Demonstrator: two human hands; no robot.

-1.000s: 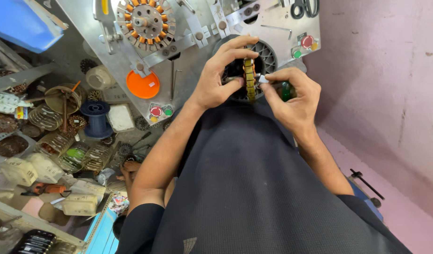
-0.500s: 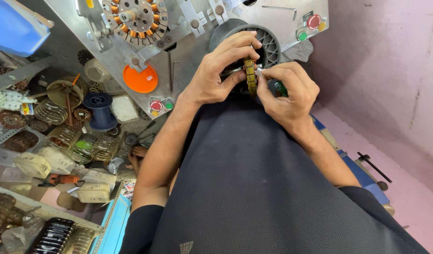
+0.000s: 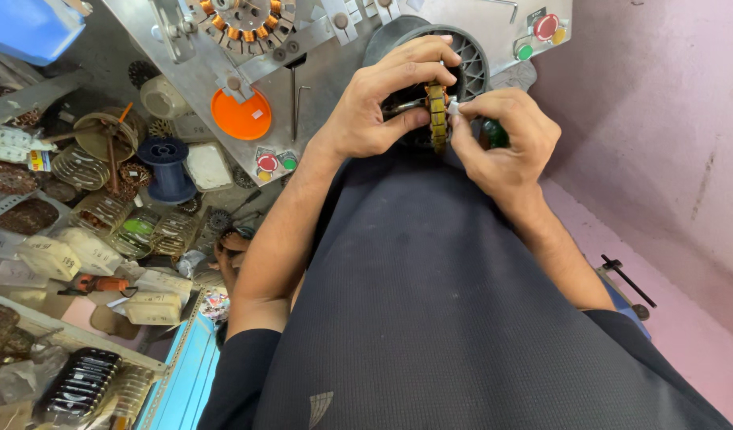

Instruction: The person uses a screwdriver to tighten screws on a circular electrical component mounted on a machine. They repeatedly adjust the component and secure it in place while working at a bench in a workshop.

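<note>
Gripping yellow stator ring [image 3: 437,118]: left hand [image 3: 378,107], right hand [image 3: 506,143] fingers closed.

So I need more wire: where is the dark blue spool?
In the head view, the dark blue spool stands on the cluttered left side, below-left of the orange disc.

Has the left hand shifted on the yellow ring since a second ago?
No. The left hand still grips the yellow ring before the grey fan guard.

Cluttered workbench [image 3: 32,318] at our left.
On it we see a blue thread spool [image 3: 169,163], wound copper coils [image 3: 104,211], cream plastic parts [image 3: 48,256] and an orange-handled tool [image 3: 100,283].
</note>
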